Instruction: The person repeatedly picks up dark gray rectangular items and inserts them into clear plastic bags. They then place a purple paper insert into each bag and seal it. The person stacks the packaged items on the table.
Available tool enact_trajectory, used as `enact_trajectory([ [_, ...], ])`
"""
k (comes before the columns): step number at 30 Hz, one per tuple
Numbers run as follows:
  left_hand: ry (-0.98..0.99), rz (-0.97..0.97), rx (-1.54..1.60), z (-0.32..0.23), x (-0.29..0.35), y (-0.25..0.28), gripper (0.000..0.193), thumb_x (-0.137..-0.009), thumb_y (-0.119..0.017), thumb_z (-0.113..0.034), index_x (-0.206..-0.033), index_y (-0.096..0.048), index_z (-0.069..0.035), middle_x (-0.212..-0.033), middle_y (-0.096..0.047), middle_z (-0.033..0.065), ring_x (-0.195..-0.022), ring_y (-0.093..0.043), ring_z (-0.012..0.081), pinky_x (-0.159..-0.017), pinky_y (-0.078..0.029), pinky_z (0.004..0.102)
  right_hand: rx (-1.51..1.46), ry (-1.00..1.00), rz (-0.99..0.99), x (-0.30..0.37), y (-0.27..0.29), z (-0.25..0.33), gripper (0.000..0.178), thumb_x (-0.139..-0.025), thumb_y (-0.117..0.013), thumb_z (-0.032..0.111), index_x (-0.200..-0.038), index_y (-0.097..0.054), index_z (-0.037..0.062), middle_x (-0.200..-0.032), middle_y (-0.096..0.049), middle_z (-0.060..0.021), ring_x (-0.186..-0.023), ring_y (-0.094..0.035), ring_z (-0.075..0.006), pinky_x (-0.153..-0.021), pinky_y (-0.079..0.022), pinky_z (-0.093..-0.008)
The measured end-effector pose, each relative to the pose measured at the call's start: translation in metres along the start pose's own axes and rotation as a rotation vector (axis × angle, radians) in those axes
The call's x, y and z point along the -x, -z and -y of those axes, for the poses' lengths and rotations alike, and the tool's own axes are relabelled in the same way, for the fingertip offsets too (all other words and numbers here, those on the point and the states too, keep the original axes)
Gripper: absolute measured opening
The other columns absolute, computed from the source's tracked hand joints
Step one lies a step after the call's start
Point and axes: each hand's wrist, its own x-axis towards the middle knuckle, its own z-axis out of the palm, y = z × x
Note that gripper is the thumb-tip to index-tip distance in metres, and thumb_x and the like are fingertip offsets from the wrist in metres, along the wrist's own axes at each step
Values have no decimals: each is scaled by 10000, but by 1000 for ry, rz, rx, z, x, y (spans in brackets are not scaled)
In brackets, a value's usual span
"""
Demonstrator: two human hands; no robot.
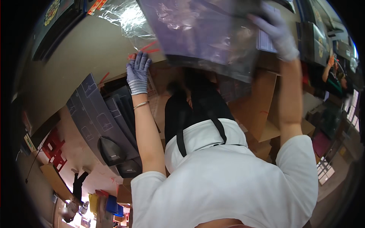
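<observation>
My left hand (138,73), in a grey striped knit glove, lies at the table's near edge with its fingers stretched out. Red strips (150,48) lie just beyond its fingertips. A large dark flat panel in transparent plastic film (197,34) overhangs the edge in front of me. My right hand (279,36), gloved and smeared by motion, is raised over the panel's right end; whether it grips the film cannot be made out. Crumpled transparent film (131,17) sits left of the panel.
Dark printed sheets (93,114) and two black pouch-like pieces (111,151) stand below the table on my left. An open cardboard box (254,106) is at my right leg. Dark cases (313,41) stand far right. Another person (334,78) works there; one more (78,190) is at lower left.
</observation>
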Motion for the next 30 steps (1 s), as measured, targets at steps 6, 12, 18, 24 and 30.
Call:
enact_trajectory([
  [6,-17,-67,-130,5,-6,-9,478,-947,-198,-353,-1242,-391,-30,-1287,-421,178,-1186,-415,339,-963,-382,484,-269,-154,458,126,52,-73,279,-658,-562,-39,-928,-605,20,-944,-606,-107,-920,-562,-250,-793,-452,-313],
  [12,-4,-78,-114,0,1,-8,452,-932,-271,-297,-1207,-413,33,-1281,-415,209,-1192,-410,337,-992,-360,458,540,48,1238,173,-177,-104,211,-770,-529,188,-916,-665,118,-968,-637,-106,-863,-621,-276,-771,-481,-375],
  [18,-225,-85,-790,-16,54,-50,220,-842,-508,-94,-1021,-547,27,-908,-609,147,-864,-601,266,-756,-493,338,636,446,1194,193,-387,-120,239,-820,-468,167,-918,-684,135,-945,-657,-54,-919,-604,-233,-841,-394,-447],
  [24,-718,-602,-2132,-108,134,-50,331,-747,-605,-207,-1021,-578,-23,-825,-591,126,-830,-576,294,-755,-456,371,438,97,1036,174,-423,-112,209,-805,-476,168,-908,-655,142,-905,-643,-58,-921,-585,-225,-776,-444,-368],
  [30,-331,-1057,-2464,-139,98,7,319,-746,-590,-297,-968,-579,-68,-849,-597,100,-794,-586,269,-703,-479,376,85,430,651,95,-329,-9,185,-744,-549,190,-913,-609,143,-917,-600,-56,-921,-547,-229,-766,-428,-381],
])
